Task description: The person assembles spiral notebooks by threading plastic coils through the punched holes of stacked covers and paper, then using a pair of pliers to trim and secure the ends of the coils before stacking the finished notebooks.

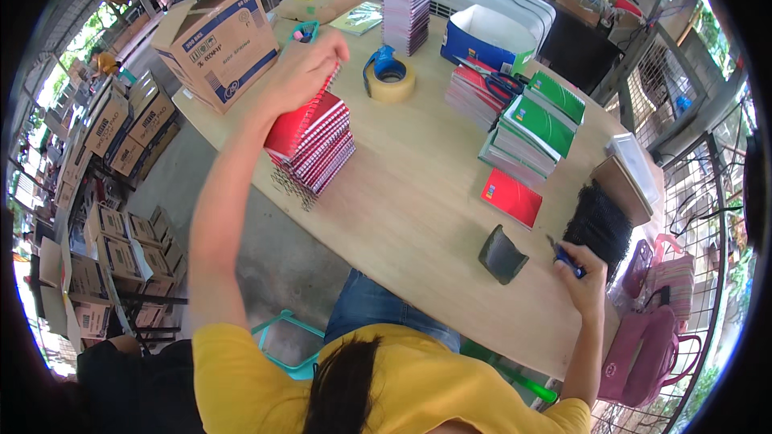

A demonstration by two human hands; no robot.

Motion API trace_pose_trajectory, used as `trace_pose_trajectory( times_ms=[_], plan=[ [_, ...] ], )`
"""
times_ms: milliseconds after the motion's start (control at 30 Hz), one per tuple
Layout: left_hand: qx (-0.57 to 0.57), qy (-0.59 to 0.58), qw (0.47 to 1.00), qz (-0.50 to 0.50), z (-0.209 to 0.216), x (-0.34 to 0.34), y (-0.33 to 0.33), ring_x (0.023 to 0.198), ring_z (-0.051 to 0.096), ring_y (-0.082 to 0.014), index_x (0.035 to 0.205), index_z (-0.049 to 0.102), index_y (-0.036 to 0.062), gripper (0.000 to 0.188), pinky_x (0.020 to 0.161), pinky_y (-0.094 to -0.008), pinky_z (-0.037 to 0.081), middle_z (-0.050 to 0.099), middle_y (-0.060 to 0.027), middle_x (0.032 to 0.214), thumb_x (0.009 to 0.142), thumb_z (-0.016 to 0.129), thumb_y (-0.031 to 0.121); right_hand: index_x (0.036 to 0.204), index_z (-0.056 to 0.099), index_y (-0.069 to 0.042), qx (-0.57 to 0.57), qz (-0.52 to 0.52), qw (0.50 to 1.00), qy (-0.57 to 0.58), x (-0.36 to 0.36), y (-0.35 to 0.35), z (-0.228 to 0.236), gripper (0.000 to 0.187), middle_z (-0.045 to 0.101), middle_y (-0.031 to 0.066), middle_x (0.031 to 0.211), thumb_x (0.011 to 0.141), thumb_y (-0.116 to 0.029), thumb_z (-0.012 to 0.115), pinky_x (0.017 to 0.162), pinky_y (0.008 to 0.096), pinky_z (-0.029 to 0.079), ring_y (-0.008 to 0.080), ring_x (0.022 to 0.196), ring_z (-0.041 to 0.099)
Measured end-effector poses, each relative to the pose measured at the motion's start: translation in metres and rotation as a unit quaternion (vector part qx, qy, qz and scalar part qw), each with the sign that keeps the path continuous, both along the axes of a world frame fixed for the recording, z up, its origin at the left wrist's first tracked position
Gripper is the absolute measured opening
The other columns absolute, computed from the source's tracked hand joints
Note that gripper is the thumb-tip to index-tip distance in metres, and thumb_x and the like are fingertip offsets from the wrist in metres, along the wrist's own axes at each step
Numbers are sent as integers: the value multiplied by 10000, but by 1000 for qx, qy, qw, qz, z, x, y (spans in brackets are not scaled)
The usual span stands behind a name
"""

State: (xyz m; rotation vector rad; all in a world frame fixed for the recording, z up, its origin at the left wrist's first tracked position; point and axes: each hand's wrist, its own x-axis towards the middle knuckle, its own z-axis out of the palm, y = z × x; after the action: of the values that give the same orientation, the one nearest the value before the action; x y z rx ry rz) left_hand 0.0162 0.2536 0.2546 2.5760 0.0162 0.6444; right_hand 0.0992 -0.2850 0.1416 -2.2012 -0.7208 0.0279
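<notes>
My left hand (308,72) reaches over a tall stack of red spiral notebooks (322,149) at the table's left edge. Its fingers are curled at the far end of the top red notebook (296,130), which sits tilted; the fingertips are partly hidden. Near the right edge, my right hand (585,277) is closed around a small blue-handled tool (569,261) with a dark, narrow tip; its exact kind is unclear. Left of this hand stands a dark curved piece (503,255). Just beyond it lies a bundle of black wire-like strands (599,225) beside a cardboard piece (622,190).
A red notebook (512,197) lies before green notebooks (531,133). Scissors (503,84) rest on another stack. A tape roll (390,80), a tall notebook stack (406,8), a blue-white box (486,36) and a carton (217,47) stand farther back. A pink bag (639,358) hangs right.
</notes>
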Motion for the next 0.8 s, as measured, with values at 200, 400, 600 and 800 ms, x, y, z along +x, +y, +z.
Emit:
trace_pose_trajectory(
  times_ms=[200, 400, 600, 800],
  plan=[
    [145, 211, 962, -91, -39, 45, 31, 948, 598, -299, 950, 535, 86, 67, 874, -419, 413, 616, -78, 964, 915, 478, 86, 1073, 728, 42, -36, -58, 997, -24, -24, -26, -45, 367, 711, 170, 945, 718, -34, 788, 846, 369, 528, 306, 878, 672],
    [152, 152, 969, -119, -67, 40, 45, 1066, 513, -306, 950, 594, 90, 122, 988, -467, 366, 563, -64, 1111, 862, 511, 77, 1090, 732, 12, -76, -60, 989, -109, -44, -51, -86, 432, 697, 147, 1014, 672, -70, 801, 885, 436, 502, 349, 1003, 595],
    [194, -127, 971, -53, -54, 36, -1, 1181, 508, -331, 1104, 667, 113, 253, 1043, -447, 389, 583, -69, 1193, 856, 626, 85, 1142, 725, -16, -157, -93, 965, -190, -55, -57, -101, 513, 585, 167, 1191, 667, -169, 845, 924, 481, 477, 378, 1079, 547],
    [-239, 59, 965, -95, -201, 87, -161, 1057, 618, -303, 935, 750, 61, 337, 889, -421, 528, 613, -151, 1181, 849, 803, 383, 1319, 660, -112, -110, -11, 986, -124, -41, 28, -82, 736, 529, 212, 1338, 635, -237, 901, 996, 506, 474, 432, 1178, 531]
  ],
)
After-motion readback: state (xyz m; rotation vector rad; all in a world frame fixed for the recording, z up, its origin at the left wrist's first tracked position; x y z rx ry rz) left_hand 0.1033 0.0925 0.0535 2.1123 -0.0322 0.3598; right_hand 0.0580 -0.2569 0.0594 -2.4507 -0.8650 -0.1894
